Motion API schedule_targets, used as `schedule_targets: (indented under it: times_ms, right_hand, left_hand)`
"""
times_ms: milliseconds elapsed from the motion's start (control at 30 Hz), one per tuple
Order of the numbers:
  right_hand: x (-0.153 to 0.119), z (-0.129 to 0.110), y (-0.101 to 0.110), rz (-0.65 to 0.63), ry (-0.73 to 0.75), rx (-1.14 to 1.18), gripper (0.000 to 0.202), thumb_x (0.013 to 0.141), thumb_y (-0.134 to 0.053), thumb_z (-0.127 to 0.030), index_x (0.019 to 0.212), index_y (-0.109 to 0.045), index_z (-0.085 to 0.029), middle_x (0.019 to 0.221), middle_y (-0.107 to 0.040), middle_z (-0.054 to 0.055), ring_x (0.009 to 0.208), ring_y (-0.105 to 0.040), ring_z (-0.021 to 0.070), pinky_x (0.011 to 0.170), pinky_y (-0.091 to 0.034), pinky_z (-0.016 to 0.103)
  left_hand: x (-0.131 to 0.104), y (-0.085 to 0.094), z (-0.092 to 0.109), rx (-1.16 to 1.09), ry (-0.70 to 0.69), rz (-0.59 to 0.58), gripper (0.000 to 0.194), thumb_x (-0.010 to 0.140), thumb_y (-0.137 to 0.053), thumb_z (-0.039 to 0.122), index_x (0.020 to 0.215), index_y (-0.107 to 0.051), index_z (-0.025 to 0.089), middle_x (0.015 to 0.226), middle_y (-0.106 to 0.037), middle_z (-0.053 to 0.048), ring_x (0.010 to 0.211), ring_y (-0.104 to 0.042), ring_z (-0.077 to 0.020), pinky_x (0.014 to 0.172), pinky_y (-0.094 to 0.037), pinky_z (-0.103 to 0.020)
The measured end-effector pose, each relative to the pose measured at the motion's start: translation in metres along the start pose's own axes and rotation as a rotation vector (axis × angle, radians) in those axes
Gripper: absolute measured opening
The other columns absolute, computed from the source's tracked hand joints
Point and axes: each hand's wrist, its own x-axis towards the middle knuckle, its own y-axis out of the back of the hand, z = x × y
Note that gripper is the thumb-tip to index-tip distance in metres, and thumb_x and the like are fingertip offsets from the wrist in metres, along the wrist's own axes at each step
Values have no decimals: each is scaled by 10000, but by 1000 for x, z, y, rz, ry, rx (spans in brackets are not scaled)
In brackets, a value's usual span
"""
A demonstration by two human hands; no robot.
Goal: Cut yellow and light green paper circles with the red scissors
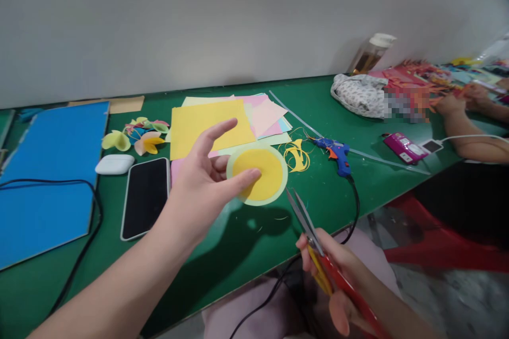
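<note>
My left hand pinches a round paper disc between the thumb on top and fingers partly hidden beneath. The disc has a yellow centre with a pale green rim around it. It is held above the green table. In my right hand is a pair of scissors with red and yellow handles. Their blades are slightly parted, and the tips point up near the lower right edge of the disc, apart from it. Behind the disc lie a yellow sheet and curled yellow paper scraps.
A blue glue gun with a black cord lies right of the scraps. Left are a phone, a white earbud case, paper petals and a blue board. A purple device and a co-worker's arms are right.
</note>
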Motion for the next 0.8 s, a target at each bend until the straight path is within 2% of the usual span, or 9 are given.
schedule_targets:
  times_ms: [133, 233, 300, 367, 500, 700, 800]
  right_hand:
    - [8, 6, -1, -24, -145, 211, 447, 702, -683, -690, 844, -703, -268, 679, -614, 23, 565, -487, 158, 581, -405, 316]
    - [9, 8, -6, -1, -53, 197, 505, 622, -754, -696, 882, -681, -269, 698, -614, 13, 564, -480, 154, 574, -413, 311]
    - [11, 11, -9, 4, 54, 162, 627, 518, -804, -713, 941, -663, -272, 731, -612, 7, 591, -484, 157, 577, -425, 305]
    - [13, 14, -10, -12, 133, 134, 699, 468, -830, -706, 987, -642, -277, 760, -604, 2, 614, -491, 158, 583, -441, 300]
    - [17, 13, -11, -34, 136, 134, 593, 617, -776, -682, 1020, -607, -281, 780, -582, -4, 623, -506, 151, 587, -459, 293]
    - [10, 3, -16, -2, 160, 138, 781, 463, -834, -708, 1075, -575, -297, 860, -558, 1, 720, -529, 178, 679, -477, 317]
    - [8, -1, -18, 11, 141, 152, 810, 446, -800, -761, 1072, -578, -295, 847, -540, -2, 713, -520, 175, 686, -473, 318]
  left_hand:
    - [-1, 1, 0, 5, -17, 5, 784, 691, -795, 232, 1400, -464, 271, 606, -614, 66, 574, -668, -134, 547, -580, -219]
    - [-4, -1, 1, 1, 14, -19, 772, 687, -801, 241, 1386, -477, 275, 620, -626, 56, 569, -659, -129, 530, -573, -207]
    - [-6, -3, 1, 4, 33, -26, 765, 683, -807, 243, 1376, -485, 284, 656, -651, 41, 578, -660, -131, 527, -573, -210]
    - [-8, -5, 2, 14, 44, -29, 756, 679, -811, 241, 1365, -496, 295, 675, -661, 35, 579, -656, -129, 521, -567, -205]
    - [-10, -8, 2, 33, 58, -43, 727, 680, -807, 235, 1343, -518, 301, 641, -639, 49, 544, -620, -106, 508, -547, -185]
    - [-12, -11, 1, 48, 68, -51, 706, 686, -779, 243, 1339, -514, 285, 639, -628, 52, 537, -606, -110, 501, -532, -191]
    - [-12, -12, 1, 66, 78, -62, 705, 686, -778, 252, 1338, -512, 283, 636, -623, 53, 543, -607, -114, 507, -531, -197]
